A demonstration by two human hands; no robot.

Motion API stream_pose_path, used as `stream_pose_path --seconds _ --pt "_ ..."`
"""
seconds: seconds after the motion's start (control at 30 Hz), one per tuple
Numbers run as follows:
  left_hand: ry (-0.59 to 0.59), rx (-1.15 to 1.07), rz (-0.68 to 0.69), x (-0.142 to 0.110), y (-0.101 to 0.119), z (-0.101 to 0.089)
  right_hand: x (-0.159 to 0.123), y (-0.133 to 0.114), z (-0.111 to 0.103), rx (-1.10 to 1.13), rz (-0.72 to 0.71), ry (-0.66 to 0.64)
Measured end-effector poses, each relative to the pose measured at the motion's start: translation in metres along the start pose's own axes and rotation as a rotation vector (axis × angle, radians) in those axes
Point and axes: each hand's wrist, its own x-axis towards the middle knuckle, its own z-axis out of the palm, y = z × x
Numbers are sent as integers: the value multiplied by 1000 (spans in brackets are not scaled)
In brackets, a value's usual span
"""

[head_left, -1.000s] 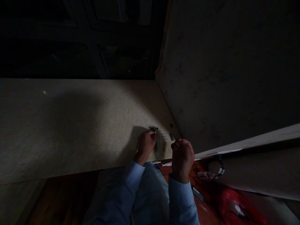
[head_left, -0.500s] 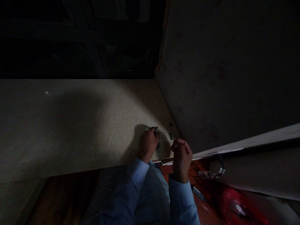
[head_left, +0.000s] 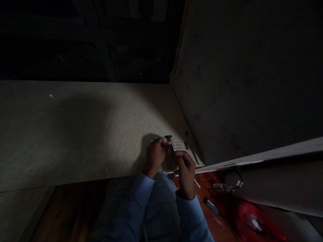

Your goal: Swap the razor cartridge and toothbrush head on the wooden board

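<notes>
A small dark T-shaped tool point(head_left: 168, 137), razor-like in outline, stands out between my hands near the front right corner of the pale tabletop. My left hand point(head_left: 155, 155) is closed on it, thumb and fingers along its stem. The fingers of my right hand point(head_left: 185, 168) are pinched together at the tool's lower end; what they hold is too small and dark to make out. Just right of the tool lies a flat white pack point(head_left: 177, 144) with several printed rows. Beside that are a small green piece point(head_left: 186, 145) and a thin stick point(head_left: 192, 148) with a dark tip.
A patterned wall point(head_left: 242, 84) borders the pale tabletop point(head_left: 121, 127) on the right. Dark panelled glass point(head_left: 136, 64) stands behind it. Below right, a red bag point(head_left: 254, 215) and a dark slim device point(head_left: 212, 205) lie on the reddish floor, near a cable. The light is dim.
My right hand has moved left, from beside the wall to the lower end of the tool. More of the white pack and the thin stick now shows.
</notes>
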Motion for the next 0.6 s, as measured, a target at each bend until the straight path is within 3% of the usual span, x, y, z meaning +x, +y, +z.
stream_pose_path --seconds 0.17,0.43,0.6 --pt "61 -71 30 -11 -31 -23 -13 1 30 23 -19 -140" --pt "290 -146 62 -26 -102 -90 -7 25 93 -64 16 -444" --pt "312 -412 -35 -31 -111 -97 -9 40 119 -293 -120 -468"
